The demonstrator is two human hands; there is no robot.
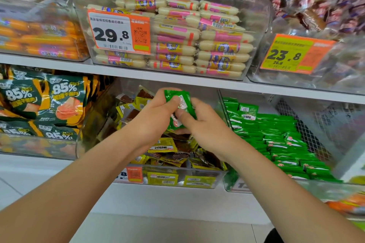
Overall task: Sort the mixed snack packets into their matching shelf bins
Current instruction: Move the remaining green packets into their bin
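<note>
Left hand [156,118] and right hand [201,126] both gripped green packets [178,102] above the yellow-packet bin [181,178]. Green-packet bin [335,134] adjoined at the right edge; its rear right corner showed bare mesh.

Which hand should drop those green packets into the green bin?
The right hand, probably. Both hands pinch the green packets above the yellow-packet bin, but the green bin sits on the right, next to the right hand. The left hand would have to cross over.

bare forearms [83,181], bare left hand [155,117], bare right hand [203,127]
</note>
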